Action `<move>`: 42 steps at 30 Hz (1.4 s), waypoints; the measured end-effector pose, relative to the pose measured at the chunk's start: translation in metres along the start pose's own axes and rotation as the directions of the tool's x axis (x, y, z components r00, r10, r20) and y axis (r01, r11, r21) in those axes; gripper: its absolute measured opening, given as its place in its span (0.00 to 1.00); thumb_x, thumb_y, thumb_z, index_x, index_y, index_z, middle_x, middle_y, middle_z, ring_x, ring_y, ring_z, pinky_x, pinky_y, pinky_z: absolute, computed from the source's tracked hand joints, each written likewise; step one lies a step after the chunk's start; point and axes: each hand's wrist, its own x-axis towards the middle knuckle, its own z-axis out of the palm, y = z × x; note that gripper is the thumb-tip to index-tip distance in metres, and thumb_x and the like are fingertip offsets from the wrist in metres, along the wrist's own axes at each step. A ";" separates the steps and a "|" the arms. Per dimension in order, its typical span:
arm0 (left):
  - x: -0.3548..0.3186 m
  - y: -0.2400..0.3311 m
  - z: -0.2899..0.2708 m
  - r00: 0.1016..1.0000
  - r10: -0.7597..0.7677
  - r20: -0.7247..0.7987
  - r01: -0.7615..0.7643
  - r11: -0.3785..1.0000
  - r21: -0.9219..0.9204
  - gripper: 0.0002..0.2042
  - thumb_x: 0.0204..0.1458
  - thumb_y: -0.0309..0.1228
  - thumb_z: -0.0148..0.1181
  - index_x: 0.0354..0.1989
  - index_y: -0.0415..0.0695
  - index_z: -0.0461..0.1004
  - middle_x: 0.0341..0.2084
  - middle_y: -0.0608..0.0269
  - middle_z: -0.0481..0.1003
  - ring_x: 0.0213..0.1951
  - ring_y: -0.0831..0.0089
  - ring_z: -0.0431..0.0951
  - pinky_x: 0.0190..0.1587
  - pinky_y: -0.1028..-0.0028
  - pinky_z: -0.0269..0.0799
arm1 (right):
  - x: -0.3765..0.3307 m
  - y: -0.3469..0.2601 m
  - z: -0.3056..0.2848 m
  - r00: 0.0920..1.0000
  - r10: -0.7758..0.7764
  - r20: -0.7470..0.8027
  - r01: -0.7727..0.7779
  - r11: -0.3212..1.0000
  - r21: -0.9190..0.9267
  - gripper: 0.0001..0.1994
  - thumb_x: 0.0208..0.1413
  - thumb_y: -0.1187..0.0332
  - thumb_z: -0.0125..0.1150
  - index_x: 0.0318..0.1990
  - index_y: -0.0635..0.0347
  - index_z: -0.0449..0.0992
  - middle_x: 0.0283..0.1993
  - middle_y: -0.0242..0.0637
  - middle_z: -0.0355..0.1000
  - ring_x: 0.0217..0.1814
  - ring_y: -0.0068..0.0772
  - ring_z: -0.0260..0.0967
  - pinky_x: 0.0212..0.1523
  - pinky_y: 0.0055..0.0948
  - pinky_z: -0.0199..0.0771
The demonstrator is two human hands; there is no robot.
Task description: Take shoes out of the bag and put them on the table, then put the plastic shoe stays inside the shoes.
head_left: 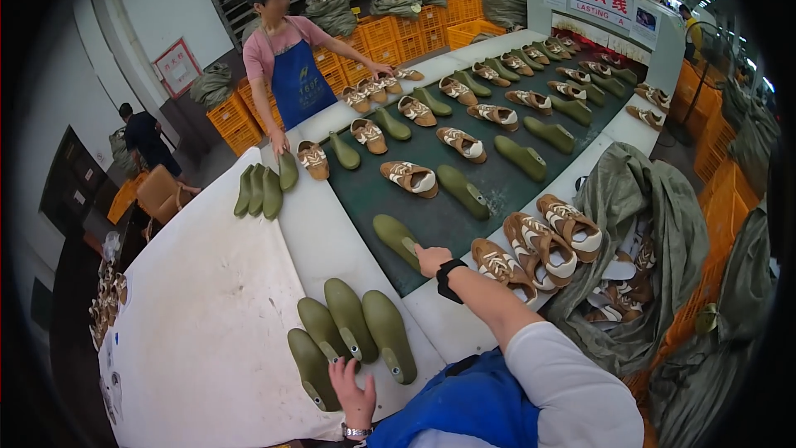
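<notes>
Nearest the lens: blue apron at 6 o'clock, white sleeve at 5.

Right arm out toward 11. Right hand is touching the heel end of the belt last, a green one on the near corner of the dark belt. Its fingers look folded; underside hidden, so can't tell if they actually grip. Key relation: last lies at 10 from those fingers, long axis roughly 10:30 to 4:30, toe away, heel at the hand. Right hand is clearly the nearer one; left is well off at 7.

Left hand: fingers spread, holding nothing. Four lasts sit side by side on the white table, from 10 round to 1 of it, axes about 11 to 5, heel ends this way. Fingertips overlap a couple of heels in view; contact not clear.

Three shoes in a row at 3 from the right hand, on the belt's white border; grey-green sack beyond, also about 2–3. Co-worker's hand is on another last across at 10, well apart.
</notes>
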 end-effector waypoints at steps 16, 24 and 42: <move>0.036 0.024 0.086 0.997 0.054 0.059 -0.049 0.995 -0.083 0.13 0.41 0.25 0.56 0.39 0.40 0.71 0.50 0.42 0.62 0.53 0.46 0.60 0.55 0.59 0.58 | -0.269 0.123 -0.074 0.916 -0.321 0.240 0.170 0.853 0.494 0.18 0.50 0.62 0.56 0.49 0.55 0.70 0.31 0.41 0.74 0.32 0.41 0.72 0.33 0.32 0.71; 0.062 0.030 0.111 1.000 0.015 -0.003 -0.015 1.000 0.018 0.12 0.42 0.24 0.54 0.38 0.40 0.70 0.50 0.41 0.62 0.53 0.46 0.61 0.55 0.59 0.59 | -0.266 0.150 -0.094 0.981 -0.178 -0.074 0.192 0.870 0.454 0.16 0.45 0.64 0.59 0.42 0.60 0.73 0.30 0.41 0.73 0.34 0.45 0.71 0.34 0.35 0.70; 0.093 0.096 0.081 0.978 0.121 0.170 -0.085 0.975 -0.206 0.33 0.40 0.28 0.62 0.58 0.42 0.56 0.58 0.45 0.53 0.61 0.53 0.53 0.60 0.62 0.52 | -0.251 0.121 -0.137 0.966 -0.185 0.181 -0.099 0.382 0.919 0.14 0.56 0.59 0.51 0.31 0.62 0.73 0.19 0.30 0.68 0.13 0.15 0.61 0.14 0.16 0.59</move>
